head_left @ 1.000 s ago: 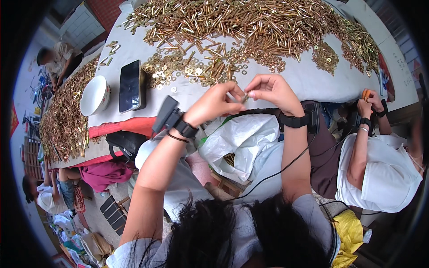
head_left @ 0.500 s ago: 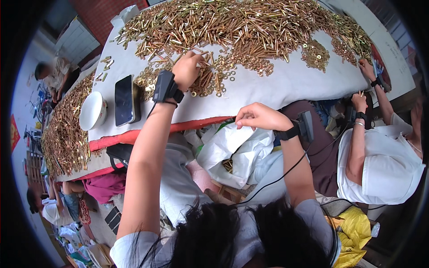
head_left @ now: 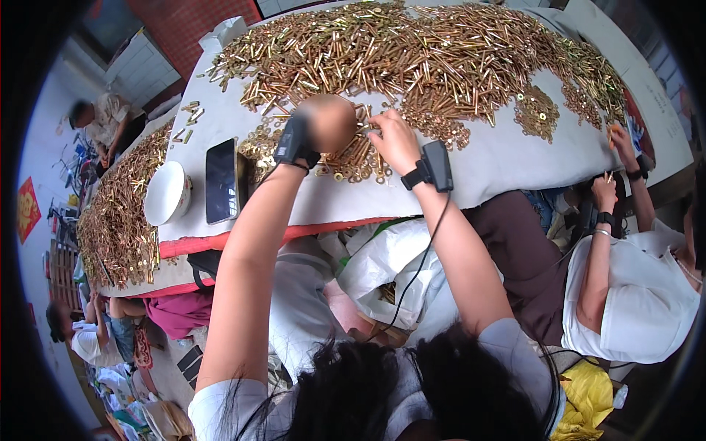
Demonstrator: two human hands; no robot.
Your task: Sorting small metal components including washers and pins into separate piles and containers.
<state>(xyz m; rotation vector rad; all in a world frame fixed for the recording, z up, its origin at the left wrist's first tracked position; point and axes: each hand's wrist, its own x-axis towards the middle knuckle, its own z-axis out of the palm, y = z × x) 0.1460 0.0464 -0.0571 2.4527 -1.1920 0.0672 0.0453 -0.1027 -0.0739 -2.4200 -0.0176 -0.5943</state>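
My left hand (head_left: 329,125) is over the loose metal pieces on the white-covered table; a blur hides its fingers, so its grip and anything in it cannot be told. Beside it, my right hand (head_left: 396,141) has thumb and fingertips drawn together at the edge of the small pile, on something too small to make out. Below and between the hands lie copper-coloured rods (head_left: 362,156) and round brass-coloured washers (head_left: 340,176). More washers (head_left: 257,152) lie left of my left wrist. Beyond both hands spreads a large heap of gold and copper-coloured metal rods (head_left: 412,55).
A phone (head_left: 223,180) and a white bowl (head_left: 166,194) are to the left on the table (head_left: 485,165). A white plastic bag (head_left: 390,257) is at my lap. At right, a person in white (head_left: 625,287) works at the table; two others are at left. A cable hangs from my right wrist.
My right hand has moved forward from above the table's front edge to the small pile. My left hand is still over the pieces, a little farther right in the picture, as the view has shifted.
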